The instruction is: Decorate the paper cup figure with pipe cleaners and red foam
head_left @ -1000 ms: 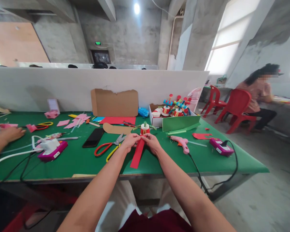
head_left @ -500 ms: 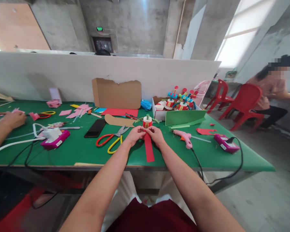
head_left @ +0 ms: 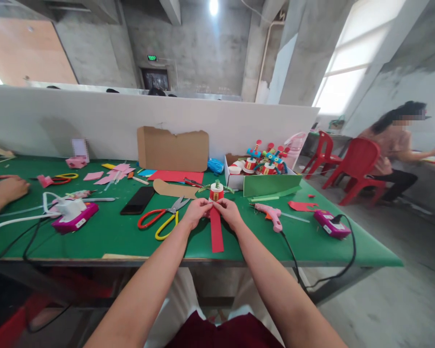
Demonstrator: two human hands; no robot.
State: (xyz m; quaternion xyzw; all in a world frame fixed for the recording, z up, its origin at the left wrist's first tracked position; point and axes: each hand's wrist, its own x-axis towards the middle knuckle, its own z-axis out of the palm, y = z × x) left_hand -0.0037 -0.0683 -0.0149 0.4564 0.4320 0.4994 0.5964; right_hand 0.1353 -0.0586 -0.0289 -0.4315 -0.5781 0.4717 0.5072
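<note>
Our left hand [head_left: 197, 214] and right hand [head_left: 229, 213] both pinch the far end of a red paper strip [head_left: 216, 233], which extends toward us from the near side of the red paper cup [head_left: 216, 194]. We judge it light, flexible and easily creased, best held gently by its edges. Left of the cup lie scissors [head_left: 173, 209]; right, a pink glue gun [head_left: 273, 213].

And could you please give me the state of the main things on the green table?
Red strip: held by left hand and right hand
Cup figure: upright
Scissors: blades apart
Phone: screen dark
Glue gun: lying flat, stick protruding
Right power block: black plug inserted
Box: open, figures inside
</note>
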